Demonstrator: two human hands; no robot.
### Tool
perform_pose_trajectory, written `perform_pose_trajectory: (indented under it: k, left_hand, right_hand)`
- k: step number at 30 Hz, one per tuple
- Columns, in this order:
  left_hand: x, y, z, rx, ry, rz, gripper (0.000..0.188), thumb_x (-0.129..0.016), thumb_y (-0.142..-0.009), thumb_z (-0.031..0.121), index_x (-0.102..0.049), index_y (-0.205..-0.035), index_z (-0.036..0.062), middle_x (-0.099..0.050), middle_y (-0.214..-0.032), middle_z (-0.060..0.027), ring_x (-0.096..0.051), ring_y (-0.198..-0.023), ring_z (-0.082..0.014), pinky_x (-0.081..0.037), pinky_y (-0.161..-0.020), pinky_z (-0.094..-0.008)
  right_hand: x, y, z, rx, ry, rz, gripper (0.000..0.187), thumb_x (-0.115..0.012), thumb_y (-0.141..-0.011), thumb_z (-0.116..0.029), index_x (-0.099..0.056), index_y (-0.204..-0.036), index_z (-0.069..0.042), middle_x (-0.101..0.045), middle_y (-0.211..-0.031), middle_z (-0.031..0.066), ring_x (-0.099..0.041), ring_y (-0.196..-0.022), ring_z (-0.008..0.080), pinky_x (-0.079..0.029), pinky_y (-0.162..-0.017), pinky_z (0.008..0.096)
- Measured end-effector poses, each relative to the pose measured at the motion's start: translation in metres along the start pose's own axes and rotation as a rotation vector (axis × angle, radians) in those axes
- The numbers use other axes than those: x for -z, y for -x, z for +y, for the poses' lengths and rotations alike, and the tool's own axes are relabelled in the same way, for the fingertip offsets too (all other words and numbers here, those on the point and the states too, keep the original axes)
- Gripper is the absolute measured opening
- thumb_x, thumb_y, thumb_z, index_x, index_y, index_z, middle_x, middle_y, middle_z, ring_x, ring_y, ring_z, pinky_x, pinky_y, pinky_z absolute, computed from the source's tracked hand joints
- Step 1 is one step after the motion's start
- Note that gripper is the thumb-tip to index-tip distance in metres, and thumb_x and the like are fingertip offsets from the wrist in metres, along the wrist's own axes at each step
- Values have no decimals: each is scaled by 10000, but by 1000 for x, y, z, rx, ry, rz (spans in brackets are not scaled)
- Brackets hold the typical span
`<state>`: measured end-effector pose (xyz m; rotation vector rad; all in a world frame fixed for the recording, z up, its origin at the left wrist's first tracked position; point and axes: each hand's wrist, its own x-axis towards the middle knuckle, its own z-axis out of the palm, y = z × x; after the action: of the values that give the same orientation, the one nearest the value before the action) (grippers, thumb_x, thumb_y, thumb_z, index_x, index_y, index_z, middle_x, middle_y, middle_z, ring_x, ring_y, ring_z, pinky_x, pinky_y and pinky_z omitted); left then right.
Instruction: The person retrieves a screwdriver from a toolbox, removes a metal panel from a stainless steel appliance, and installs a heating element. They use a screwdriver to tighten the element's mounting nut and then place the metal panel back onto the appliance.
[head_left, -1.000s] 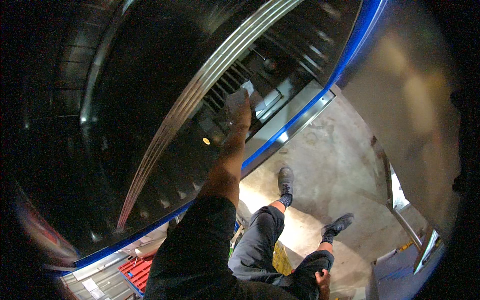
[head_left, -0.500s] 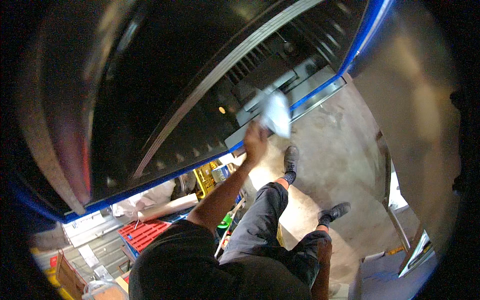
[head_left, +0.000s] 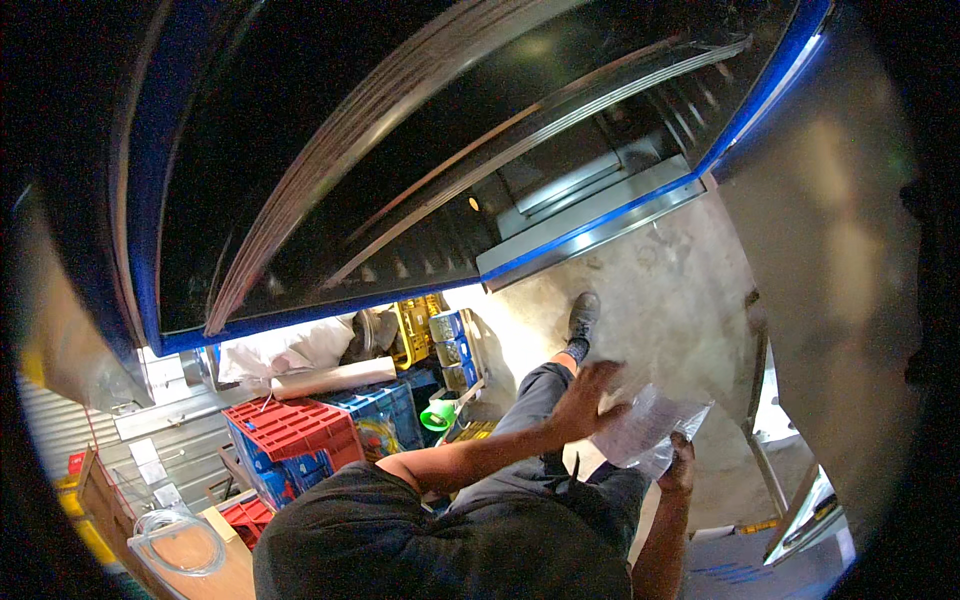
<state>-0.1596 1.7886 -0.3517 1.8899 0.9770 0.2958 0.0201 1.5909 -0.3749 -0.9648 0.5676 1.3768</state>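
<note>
Gripping clear bag [head_left: 652, 430], right hand [head_left: 680, 464] curled, left hand [head_left: 586, 404] (half-open) alongside.

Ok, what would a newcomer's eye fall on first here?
Likely the large dark, blue-edged cabinet across the upper view. Next, the crinkled clear plastic bag below and right of centre, held by the right hand, with the left hand at its edge. The red crate at lower left also stands out.
</note>
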Motion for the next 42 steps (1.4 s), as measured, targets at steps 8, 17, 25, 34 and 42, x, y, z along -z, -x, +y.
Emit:
perform_pose_trajectory:
  k: [8, 17, 25, 34, 42]
  left_hand:
    - [39, -13, -13, 348, 599, -513, 260, -608, -1048, 258, -647, -1085, 3, -710, -902, -51, -679, -700, -138, -560, -636, -295]
    - [115, 1, 27, 634, 1157, -642, 318, -634, -1027, 300, -647, -1247, 71, -658, -1033, -22, -643, -986, -149, -586, -847, -328]
    - [183, 3, 80, 226, 952, -546, 301, -678, -1003, 317, -718, -1097, 34, -728, -924, -33, -681, -771, -133, -584, -729, -281]
    - [133, 61, 136, 120, 884, -293, 270, -712, -979, 291, -723, -944, 24, -738, -836, -44, -684, -733, -122, -560, -652, -282]
    - [77, 112, 166, -82, 92, -124, 434, -758, -886, 416, -697, -907, -12, -693, -774, -155, -699, -750, -236, -541, -714, -365]
  right_hand:
    - [0, 25, -13, 52, 14, -199, 446, -737, -831, -185, -588, -1232, -55, -678, -1052, 60, -679, -961, 235, -563, -868, 427]
    - [-84, 57, -65, 172, 375, -173, 615, -710, -804, -220, -552, -1340, 37, -676, -1222, 166, -687, -1071, 329, -567, -936, 463]
    - [-131, 84, -71, 211, 408, -253, 645, -691, -882, -194, -460, -1455, -8, -605, -1371, 149, -596, -1249, 346, -468, -1095, 506]
    - [-135, 107, -55, 466, 1329, 4, 321, -627, -1027, -323, -620, -1246, -87, -706, -1116, 18, -656, -985, 138, -519, -848, 300]
    - [-169, 186, -13, 488, 1248, -284, 192, -651, -1012, -163, -674, -997, 27, -715, -857, 82, -676, -716, 143, -553, -652, 285]
